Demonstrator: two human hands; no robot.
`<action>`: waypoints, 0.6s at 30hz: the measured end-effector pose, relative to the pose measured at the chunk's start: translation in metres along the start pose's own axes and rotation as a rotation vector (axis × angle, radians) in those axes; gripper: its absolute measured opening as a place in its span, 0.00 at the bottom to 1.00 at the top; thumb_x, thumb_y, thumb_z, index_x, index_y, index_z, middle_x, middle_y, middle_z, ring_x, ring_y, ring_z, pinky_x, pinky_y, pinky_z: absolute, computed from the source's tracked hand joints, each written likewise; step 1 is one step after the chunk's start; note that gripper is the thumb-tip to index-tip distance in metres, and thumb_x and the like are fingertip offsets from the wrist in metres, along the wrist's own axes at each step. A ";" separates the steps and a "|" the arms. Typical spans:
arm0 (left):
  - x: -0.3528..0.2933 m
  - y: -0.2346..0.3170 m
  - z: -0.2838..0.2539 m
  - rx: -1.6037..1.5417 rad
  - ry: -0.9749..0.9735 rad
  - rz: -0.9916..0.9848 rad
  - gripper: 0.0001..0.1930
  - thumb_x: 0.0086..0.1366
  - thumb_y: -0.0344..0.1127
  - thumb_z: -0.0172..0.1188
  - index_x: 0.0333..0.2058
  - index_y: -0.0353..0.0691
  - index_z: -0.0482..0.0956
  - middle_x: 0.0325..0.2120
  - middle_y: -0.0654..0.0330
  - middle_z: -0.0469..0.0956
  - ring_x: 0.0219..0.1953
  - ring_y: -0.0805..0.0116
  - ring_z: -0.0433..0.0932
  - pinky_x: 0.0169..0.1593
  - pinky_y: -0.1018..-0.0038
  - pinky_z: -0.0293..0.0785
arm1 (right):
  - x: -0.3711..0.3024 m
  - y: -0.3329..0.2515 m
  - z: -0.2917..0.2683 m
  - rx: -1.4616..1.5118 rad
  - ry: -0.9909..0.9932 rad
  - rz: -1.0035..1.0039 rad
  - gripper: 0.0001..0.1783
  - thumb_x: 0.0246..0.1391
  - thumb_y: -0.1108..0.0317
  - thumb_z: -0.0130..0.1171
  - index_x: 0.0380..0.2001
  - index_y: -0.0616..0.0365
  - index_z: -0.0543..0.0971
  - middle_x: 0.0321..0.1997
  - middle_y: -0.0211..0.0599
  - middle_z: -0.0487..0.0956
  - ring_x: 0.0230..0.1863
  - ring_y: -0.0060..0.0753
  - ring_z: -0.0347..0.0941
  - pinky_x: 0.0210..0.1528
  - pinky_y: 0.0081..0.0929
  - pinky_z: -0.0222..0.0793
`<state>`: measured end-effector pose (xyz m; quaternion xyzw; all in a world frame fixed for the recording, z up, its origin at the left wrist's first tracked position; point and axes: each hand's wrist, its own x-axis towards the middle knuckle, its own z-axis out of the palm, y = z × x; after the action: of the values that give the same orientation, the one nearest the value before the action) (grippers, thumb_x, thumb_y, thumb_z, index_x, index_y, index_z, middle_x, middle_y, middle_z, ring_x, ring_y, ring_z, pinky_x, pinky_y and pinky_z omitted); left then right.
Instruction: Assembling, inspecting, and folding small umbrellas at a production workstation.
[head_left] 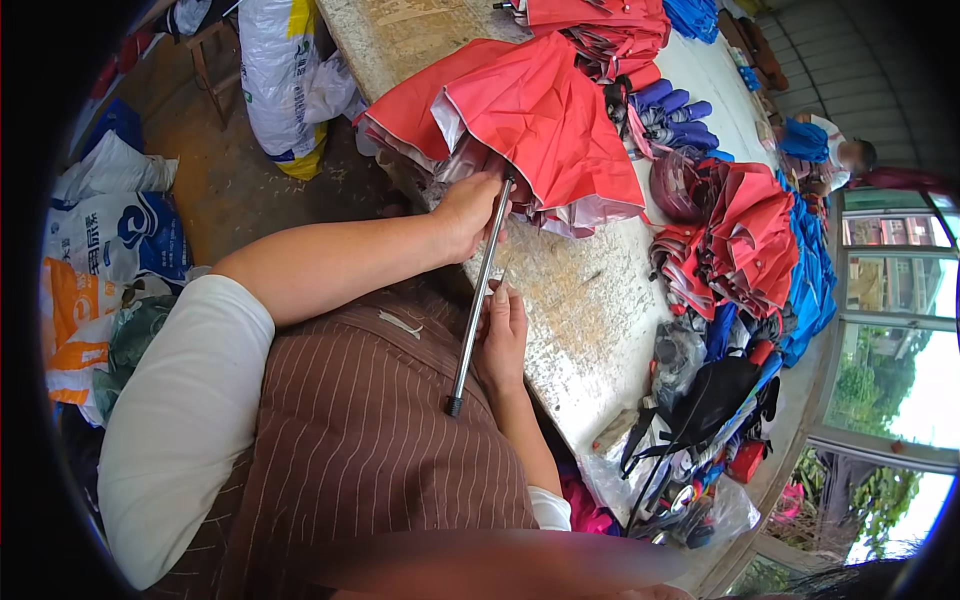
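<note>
A worn table (590, 330) runs from twelve to four o'clock; at twelve is the loosely gathered red umbrella (545, 110). The left hand (470, 215) grips its pole (472, 318); whether the right hand (505, 335) holds anything, I cannot tell. Cloth is on; the dark tip (454, 405) seems still uncapped.

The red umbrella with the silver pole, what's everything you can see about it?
The red umbrella has a thin, cloth-like canopy, red outside and silvery inside, partly spread in loose folds over the worn table. Its metal-looking pole slants down toward the striped apron, ending in a dark, ridged tip. The left hand holds it just below the canopy; the right hand is close by, touch unclear.
</note>
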<state>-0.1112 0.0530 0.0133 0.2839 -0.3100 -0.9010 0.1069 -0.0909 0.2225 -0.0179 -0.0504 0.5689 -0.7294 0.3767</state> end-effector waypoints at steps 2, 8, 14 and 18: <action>-0.012 0.007 0.006 -0.105 0.033 -0.040 0.09 0.63 0.40 0.51 0.34 0.40 0.70 0.18 0.67 0.66 0.18 0.76 0.62 0.25 0.75 0.63 | 0.002 0.000 0.000 0.020 0.018 0.001 0.14 0.61 0.57 0.44 0.41 0.56 0.67 0.22 0.24 0.65 0.19 0.14 0.57 0.20 0.11 0.53; -0.035 0.034 0.013 -0.105 -0.235 -0.051 0.11 0.64 0.41 0.50 0.37 0.39 0.71 0.21 0.66 0.68 0.22 0.74 0.67 0.30 0.73 0.67 | -0.006 -0.020 0.004 -0.039 0.063 -0.007 0.15 0.60 0.56 0.44 0.41 0.56 0.68 0.24 0.22 0.66 0.21 0.12 0.58 0.22 0.11 0.54; -0.067 0.056 0.020 -0.065 -0.518 -0.018 0.11 0.64 0.40 0.49 0.39 0.40 0.70 0.25 0.65 0.69 0.27 0.75 0.69 0.35 0.73 0.68 | -0.006 -0.048 0.006 -0.108 -0.103 -0.193 0.15 0.59 0.61 0.48 0.44 0.59 0.66 0.29 0.23 0.68 0.26 0.11 0.60 0.26 0.10 0.55; -0.082 0.049 0.023 -0.024 -0.539 -0.010 0.10 0.64 0.40 0.49 0.40 0.40 0.69 0.25 0.65 0.69 0.29 0.75 0.69 0.36 0.74 0.68 | -0.011 -0.074 0.029 -0.235 -0.067 -0.386 0.17 0.57 0.66 0.51 0.46 0.63 0.64 0.36 0.29 0.69 0.29 0.14 0.63 0.29 0.10 0.59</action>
<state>-0.0566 0.0563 0.0954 0.0340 -0.3154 -0.9482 0.0195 -0.1054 0.2113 0.0606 -0.2260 0.6169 -0.7145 0.2407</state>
